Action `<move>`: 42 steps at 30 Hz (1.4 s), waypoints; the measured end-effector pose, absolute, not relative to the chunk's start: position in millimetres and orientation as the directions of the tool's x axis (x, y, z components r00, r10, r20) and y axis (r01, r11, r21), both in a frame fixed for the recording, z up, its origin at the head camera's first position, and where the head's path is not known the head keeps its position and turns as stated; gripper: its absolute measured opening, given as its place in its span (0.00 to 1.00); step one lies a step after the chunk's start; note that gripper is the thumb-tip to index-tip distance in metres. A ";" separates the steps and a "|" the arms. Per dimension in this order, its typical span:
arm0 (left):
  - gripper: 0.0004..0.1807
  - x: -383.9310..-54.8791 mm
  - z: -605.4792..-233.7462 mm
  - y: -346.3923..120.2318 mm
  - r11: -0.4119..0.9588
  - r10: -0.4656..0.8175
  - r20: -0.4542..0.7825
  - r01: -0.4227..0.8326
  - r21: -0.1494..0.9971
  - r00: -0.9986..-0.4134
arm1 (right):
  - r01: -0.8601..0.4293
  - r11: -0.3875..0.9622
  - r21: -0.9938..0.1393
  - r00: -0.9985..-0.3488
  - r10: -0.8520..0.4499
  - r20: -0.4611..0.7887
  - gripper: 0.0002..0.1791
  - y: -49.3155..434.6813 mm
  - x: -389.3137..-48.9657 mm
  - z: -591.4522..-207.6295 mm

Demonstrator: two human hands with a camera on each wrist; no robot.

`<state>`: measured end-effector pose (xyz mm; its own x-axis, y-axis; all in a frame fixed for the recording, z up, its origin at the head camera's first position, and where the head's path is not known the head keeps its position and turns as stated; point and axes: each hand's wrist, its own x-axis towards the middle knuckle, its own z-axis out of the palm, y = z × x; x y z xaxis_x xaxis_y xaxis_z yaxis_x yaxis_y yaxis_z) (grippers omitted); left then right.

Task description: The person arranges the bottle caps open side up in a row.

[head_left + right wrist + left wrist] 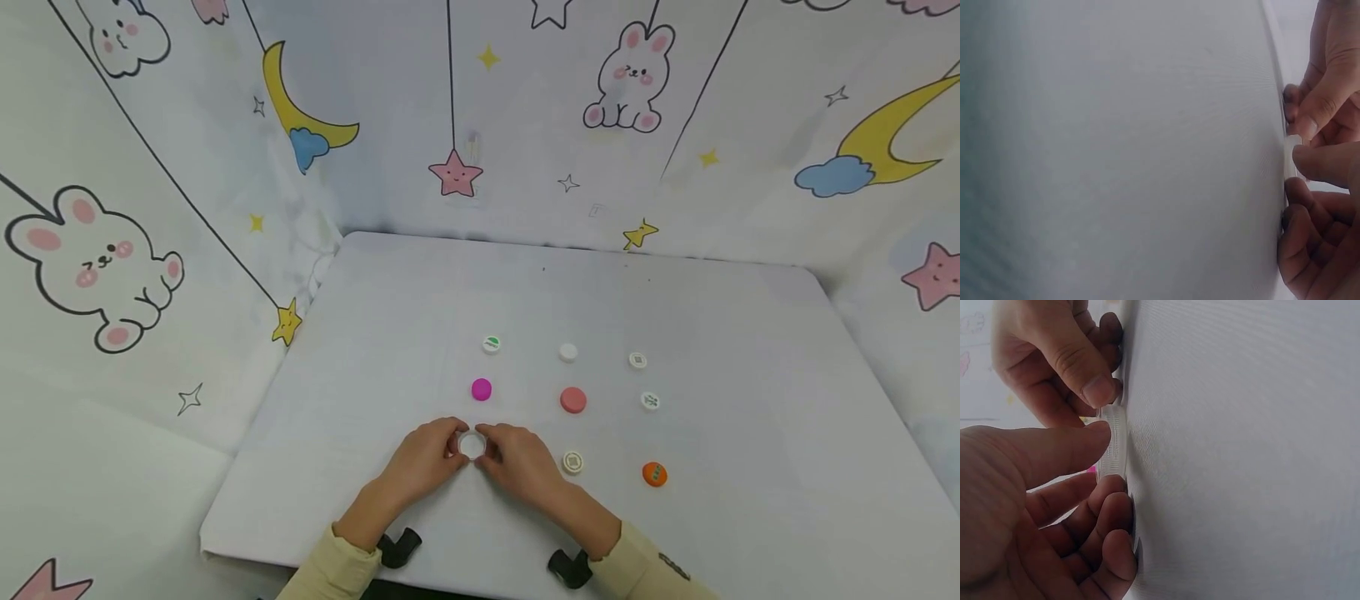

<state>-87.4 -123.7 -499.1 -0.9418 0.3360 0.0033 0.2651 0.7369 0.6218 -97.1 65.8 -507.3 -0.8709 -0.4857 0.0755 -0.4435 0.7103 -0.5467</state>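
Both hands meet at the near middle of the white table, around one translucent white bottle cap (472, 445) with a ridged side. My left hand (425, 457) pinches its left side between thumb and fingers. From the other side my right hand (521, 463) pinches it the same way. In the left wrist view the ridged side of the cap (1114, 444) shows between the two thumbs, close to the tabletop. Only a sliver of the cap (1291, 156) appears in the right wrist view. Just beyond the hands lies a magenta cap (482, 389).
Other caps lie spread out: a green-and-white one (491, 344), a plain white one (568, 352), a coral one (573, 400), a cream one (573, 462), an orange one (655, 474) and two printed white ones (637, 360) at right. Patterned cloth (405, 108) rises behind the table.
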 end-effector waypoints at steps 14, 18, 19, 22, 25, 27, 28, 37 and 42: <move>0.22 -87.8 -490.1 -113.2 0.741 0.325 0.079 0.305 0.598 -0.943 | -0.361 0.753 -0.549 -0.914 -0.402 0.050 0.23 83.3 -94.2 -487.0; 0.20 -90.7 -483.5 -101.5 0.725 0.346 0.090 0.327 0.606 -0.934 | -0.336 0.760 -0.556 -0.925 -0.376 0.045 0.20 96.0 -94.3 -479.7; 0.19 -91.5 -481.8 -98.5 0.719 0.353 0.094 0.334 0.610 -0.931 | -0.329 0.764 -0.555 -0.928 -0.369 0.042 0.20 99.0 -94.0 -477.8; 0.18 -93.5 -477.0 -89.0 0.709 0.373 0.094 0.349 0.613 -0.923 | -0.308 0.784 -0.539 -0.939 -0.342 0.038 0.20 108.3 -92.4 -472.6; 0.17 -95.3 -473.4 -79.5 0.701 0.398 0.082 0.360 0.616 -0.914 | -0.283 0.812 -0.511 -0.950 -0.310 0.034 0.20 117.5 -90.6 -468.9; 0.17 -95.8 -471.4 -73.5 0.692 0.414 0.072 0.365 0.622 -0.907 | -0.265 0.824 -0.501 -0.957 -0.287 0.034 0.19 123.5 -89.5 -467.0; 0.17 -95.7 -471.1 -71.2 0.688 0.422 0.068 0.368 0.626 -0.904 | -0.257 0.827 -0.499 -0.960 -0.279 0.033 0.18 125.7 -89.0 -466.3; 0.16 -93.6 -477.0 -48.4 0.652 0.485 0.064 0.409 0.639 -0.872 | -0.181 0.815 -0.551 -0.979 -0.205 0.017 0.19 151.7 -81.9 -462.8; 0.16 -92.3 -480.2 -33.8 0.639 0.528 0.083 0.459 0.617 -0.845 | -0.118 0.810 -0.575 -0.988 -0.156 -0.018 0.20 170.1 -79.1 -463.3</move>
<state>-92.3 -33.8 -480.2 -0.8453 0.5278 0.0829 0.4593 0.6386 0.6175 -79.1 170.1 -463.3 -0.9876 -0.1561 -0.0178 -0.1176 0.8099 -0.5746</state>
